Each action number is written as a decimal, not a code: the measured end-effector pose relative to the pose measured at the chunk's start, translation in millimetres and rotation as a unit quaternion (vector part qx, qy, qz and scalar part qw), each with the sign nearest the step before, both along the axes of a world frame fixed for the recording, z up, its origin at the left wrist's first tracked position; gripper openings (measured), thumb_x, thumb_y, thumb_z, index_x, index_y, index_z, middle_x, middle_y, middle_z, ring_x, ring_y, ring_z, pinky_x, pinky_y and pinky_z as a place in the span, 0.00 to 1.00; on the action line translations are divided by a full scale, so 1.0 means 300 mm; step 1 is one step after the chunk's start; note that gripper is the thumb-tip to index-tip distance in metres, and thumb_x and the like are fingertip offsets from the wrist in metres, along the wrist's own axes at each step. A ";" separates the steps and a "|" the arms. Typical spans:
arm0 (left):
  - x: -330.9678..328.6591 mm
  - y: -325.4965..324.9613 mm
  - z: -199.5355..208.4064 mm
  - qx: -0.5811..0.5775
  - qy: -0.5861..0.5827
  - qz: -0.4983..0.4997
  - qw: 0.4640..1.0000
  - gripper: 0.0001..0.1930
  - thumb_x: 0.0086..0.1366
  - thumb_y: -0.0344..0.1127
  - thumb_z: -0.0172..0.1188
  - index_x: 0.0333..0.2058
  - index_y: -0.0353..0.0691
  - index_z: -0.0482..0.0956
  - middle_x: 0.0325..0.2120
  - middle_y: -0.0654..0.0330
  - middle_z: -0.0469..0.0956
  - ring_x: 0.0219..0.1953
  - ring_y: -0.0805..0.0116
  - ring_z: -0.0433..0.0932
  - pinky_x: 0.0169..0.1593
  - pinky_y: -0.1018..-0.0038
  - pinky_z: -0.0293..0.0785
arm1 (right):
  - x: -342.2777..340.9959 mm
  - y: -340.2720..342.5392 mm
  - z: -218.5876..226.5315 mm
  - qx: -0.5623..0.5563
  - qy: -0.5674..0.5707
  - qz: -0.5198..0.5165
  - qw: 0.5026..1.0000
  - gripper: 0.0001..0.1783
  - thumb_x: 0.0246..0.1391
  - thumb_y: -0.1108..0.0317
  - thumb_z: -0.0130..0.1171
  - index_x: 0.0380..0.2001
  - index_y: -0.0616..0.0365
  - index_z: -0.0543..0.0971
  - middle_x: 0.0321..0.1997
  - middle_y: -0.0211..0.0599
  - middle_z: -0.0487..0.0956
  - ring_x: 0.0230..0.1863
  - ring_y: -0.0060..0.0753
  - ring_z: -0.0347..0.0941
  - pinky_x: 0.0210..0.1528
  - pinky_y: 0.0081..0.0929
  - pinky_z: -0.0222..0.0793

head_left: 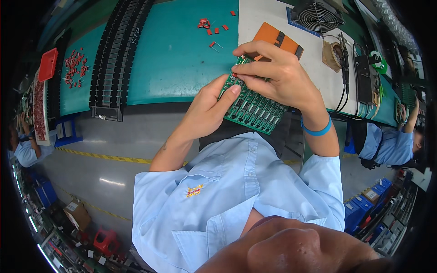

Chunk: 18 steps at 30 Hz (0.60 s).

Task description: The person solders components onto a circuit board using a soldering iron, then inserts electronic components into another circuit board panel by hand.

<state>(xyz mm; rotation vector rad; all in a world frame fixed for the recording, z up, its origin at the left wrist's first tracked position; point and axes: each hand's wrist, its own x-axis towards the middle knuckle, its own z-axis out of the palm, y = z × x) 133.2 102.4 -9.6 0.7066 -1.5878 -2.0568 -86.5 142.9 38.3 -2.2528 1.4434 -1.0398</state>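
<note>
A green circuit board (255, 109), crowded with rows of small parts, is tilted in front of my body near the table edge. My left hand (207, 107) grips its left side, thumb on the top face. Over the board's far left corner, my right hand (277, 75) pinches a small red capacitor (235, 74) against the board. The fingertips hide most of it, so I cannot tell whether its leads are in the holes. A loose red capacitor with two wire leads (212, 44) lies on the green mat, near a small group of others (204, 23).
Behind the board lies an orange case (272, 38). A black rail conveyor (119, 59) crosses at left, with more red parts (75, 68) beyond it. A fan (317, 17) and a soldering iron (343, 59) are at right. Co-workers sit at both sides.
</note>
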 end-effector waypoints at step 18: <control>-0.024 0.021 0.054 -0.148 -0.056 0.004 0.987 0.10 0.79 0.31 0.49 0.50 0.32 0.74 0.34 0.55 0.78 0.33 0.68 0.71 0.38 0.67 0.69 | 0.008 0.019 0.001 -0.065 0.007 -0.015 0.998 0.12 0.45 0.80 0.73 0.36 0.62 0.90 0.52 0.40 0.85 0.30 0.26 0.77 0.30 0.20 0.73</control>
